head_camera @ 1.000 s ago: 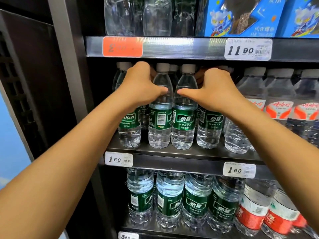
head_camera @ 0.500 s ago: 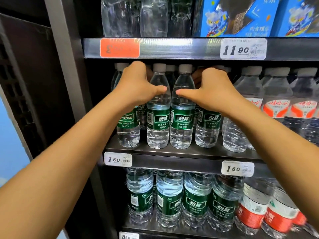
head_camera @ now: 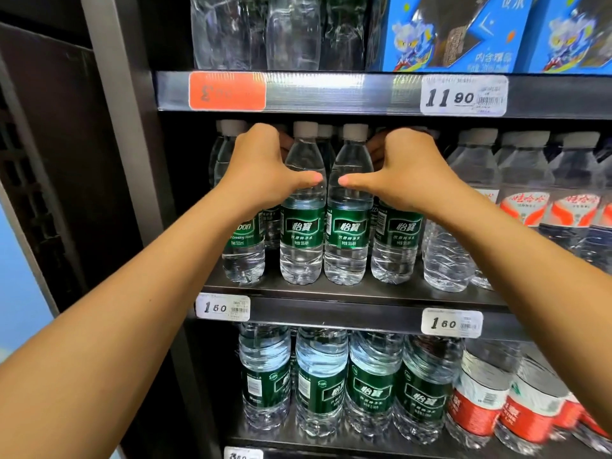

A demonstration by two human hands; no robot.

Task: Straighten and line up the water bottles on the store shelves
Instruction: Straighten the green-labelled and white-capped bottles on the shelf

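The middle shelf (head_camera: 347, 294) is the reference here, and four green-labelled water bottles are seen standing upright along its front edge. The second bottle (head_camera: 302, 207) from the left end of that shelf is gripped by the left hand (head_camera: 261, 167): the thumb is laid across its clear shoulder and the fingers are curled away round its far side, out of view. Just beside it, touching label to label, the third bottle (head_camera: 347, 207) is grasped the same way by the right hand (head_camera: 410, 170), thumb pointing in, fingers wrapped behind. The two thumb tips are kept just apart over the seam between the bottles. At the shelf's left end a first bottle (head_camera: 243, 246) is partly hidden by the left wrist, its label turned to show Latin lettering; a fourth bottle (head_camera: 395, 246) is set under the right wrist. Further right on the same shelf, red-labelled bottles (head_camera: 523, 207) are lined up. On the shelf's front rail two white price tags (head_camera: 222, 308) are read as 1.60. Below the shelf, larger green bottles (head_camera: 371, 385) are ranged; above it, an orange tag (head_camera: 227, 91) is fixed.
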